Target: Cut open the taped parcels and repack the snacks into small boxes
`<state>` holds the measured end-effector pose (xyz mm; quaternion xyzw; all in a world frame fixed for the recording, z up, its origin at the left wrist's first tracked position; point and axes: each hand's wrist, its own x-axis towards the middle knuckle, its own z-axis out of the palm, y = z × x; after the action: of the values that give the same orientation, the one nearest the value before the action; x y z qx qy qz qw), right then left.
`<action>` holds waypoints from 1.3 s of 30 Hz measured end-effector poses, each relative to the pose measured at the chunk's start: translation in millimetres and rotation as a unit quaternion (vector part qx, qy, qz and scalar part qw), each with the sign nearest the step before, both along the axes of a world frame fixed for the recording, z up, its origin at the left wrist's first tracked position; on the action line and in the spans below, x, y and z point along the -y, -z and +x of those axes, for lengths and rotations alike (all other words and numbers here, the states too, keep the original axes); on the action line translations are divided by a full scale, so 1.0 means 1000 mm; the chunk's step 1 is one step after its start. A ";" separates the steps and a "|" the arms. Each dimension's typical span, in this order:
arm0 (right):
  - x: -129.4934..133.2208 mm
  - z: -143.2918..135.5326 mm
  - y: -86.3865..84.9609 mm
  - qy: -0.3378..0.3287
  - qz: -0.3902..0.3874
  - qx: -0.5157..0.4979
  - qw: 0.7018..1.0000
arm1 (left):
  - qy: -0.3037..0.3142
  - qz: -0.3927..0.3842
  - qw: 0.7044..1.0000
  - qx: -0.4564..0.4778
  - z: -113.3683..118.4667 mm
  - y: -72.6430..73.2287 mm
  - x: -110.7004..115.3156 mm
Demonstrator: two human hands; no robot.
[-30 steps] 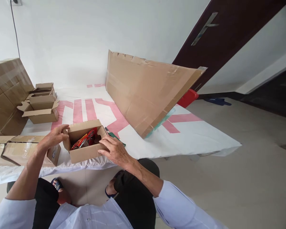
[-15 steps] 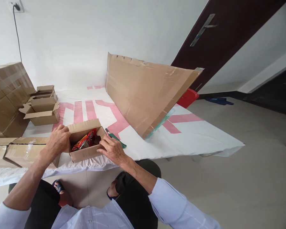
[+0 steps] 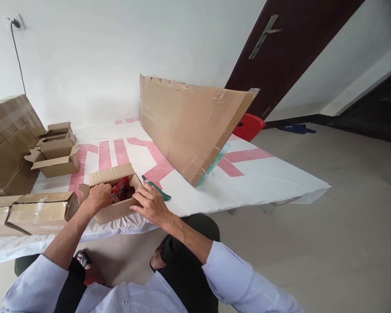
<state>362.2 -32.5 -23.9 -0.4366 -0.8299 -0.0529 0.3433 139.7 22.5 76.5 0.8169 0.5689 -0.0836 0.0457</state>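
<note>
A small open cardboard box [image 3: 112, 212] stands near the table's front edge, its back flap raised. Inside lies a red packet [image 3: 120, 189] with black lettering, partly covered by my left hand. My left hand [image 3: 99, 196] reaches over the box's left end, fingers curled down into it beside the packet; the fingertips are hidden. At the right end, my right hand [image 3: 151, 203] grips the box wall, thumb on the front side and fingers at the side flap. Just behind that hand a green-handled tool [image 3: 163, 194] with a dark tip lies on the table, partly hidden.
Several open small boxes [image 3: 57, 167] stand at the left, before a large carton [image 3: 11, 139]. Taped boxes [image 3: 41, 215] line the front left edge. A cardboard panel [image 3: 189, 126] leans upright across the white-and-pink table cover [image 3: 263, 184]. Behind it shows a red stool [image 3: 250, 126].
My left hand has moved from the box's left side flap to the right and down into the box, over the packet. My right hand keeps its hold on the right end.
</note>
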 end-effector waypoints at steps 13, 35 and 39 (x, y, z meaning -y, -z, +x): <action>-0.006 -0.002 -0.001 -0.013 -0.009 0.024 1.000 | 0.038 0.058 0.998 0.003 -0.009 -0.003 0.020; -0.054 -0.035 -0.074 -0.140 -0.293 -0.377 0.867 | -0.107 -0.038 0.624 0.773 -0.049 -0.007 0.000; -0.066 -0.056 -0.093 -0.254 -0.344 -0.459 0.778 | -0.088 -0.062 0.572 0.813 -0.048 -0.016 -0.010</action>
<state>306.2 34.0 68.7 -0.2714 -0.6176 0.5322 0.5116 91.5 32.6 92.9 0.4826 0.3550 0.5851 0.5465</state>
